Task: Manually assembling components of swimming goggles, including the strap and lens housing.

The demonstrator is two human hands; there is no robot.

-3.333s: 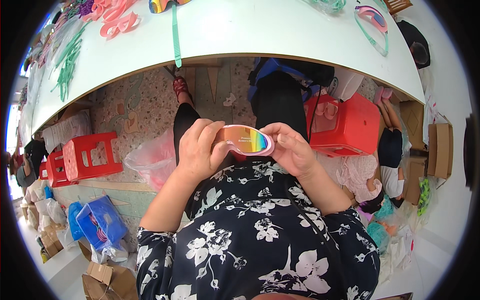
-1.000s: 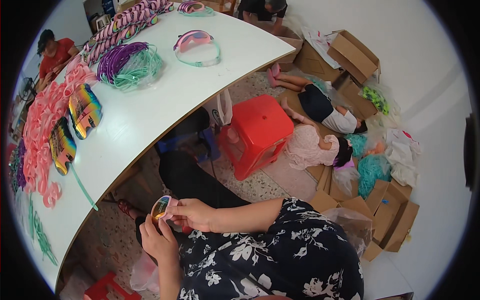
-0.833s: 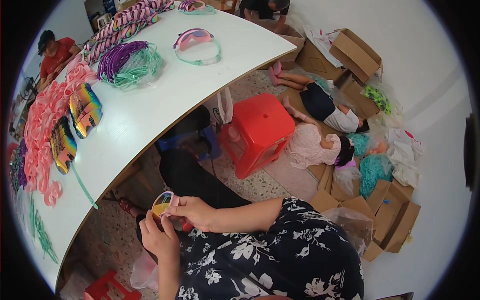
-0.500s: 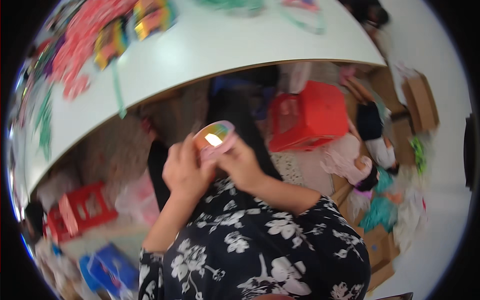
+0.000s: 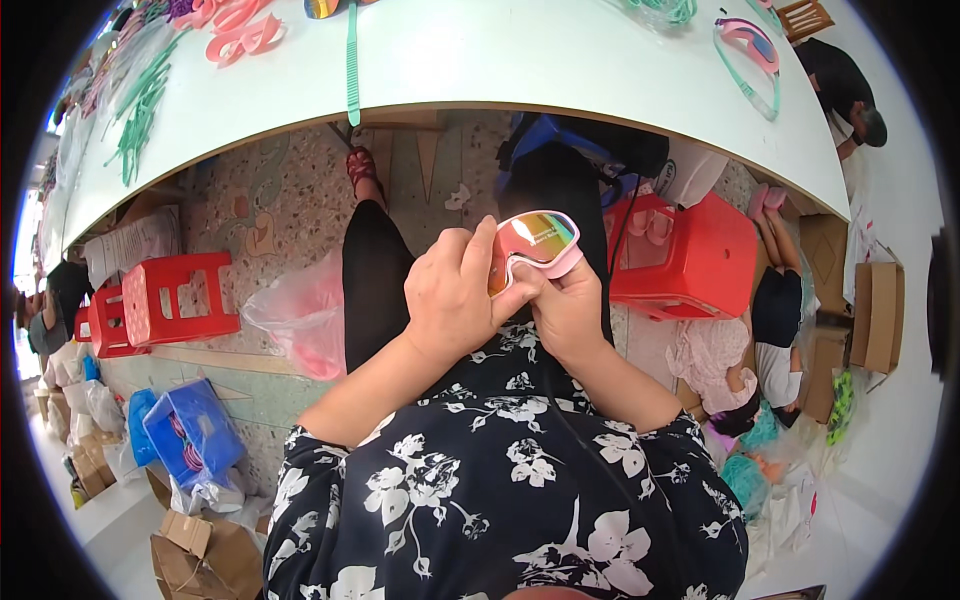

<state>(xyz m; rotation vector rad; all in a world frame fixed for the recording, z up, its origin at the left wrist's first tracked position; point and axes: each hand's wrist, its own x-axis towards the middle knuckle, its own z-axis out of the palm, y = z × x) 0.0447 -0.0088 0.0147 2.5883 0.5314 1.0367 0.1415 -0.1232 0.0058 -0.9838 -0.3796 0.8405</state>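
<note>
Over my lap I hold a pair of swim goggles (image 5: 540,236) with a pink frame and a shiny orange, yellow and green mirrored lens. My left hand (image 5: 450,290) closes on the goggles' left side, fingers bent against the lens edge. From the other side, my right hand (image 5: 570,312) grips the lower frame, its thumb near the nose piece. Both thumbs come close together there, and part of the left lens is covered by my fingers. No strap shows on the goggles.
Ahead is a white table (image 5: 450,60) with pink straps (image 5: 245,40), green straps (image 5: 145,115) and other goggles (image 5: 750,45). One green strap (image 5: 352,70) overhangs its edge. Red stools (image 5: 690,255) stand on both sides. A blue crate (image 5: 195,430) sits lower left; people are at the right.
My view has shifted, so the table and stools lie higher and farther right in the picture. The goggles remain in both hands, now tilted differently, with more of the lens and nose piece showing.
</note>
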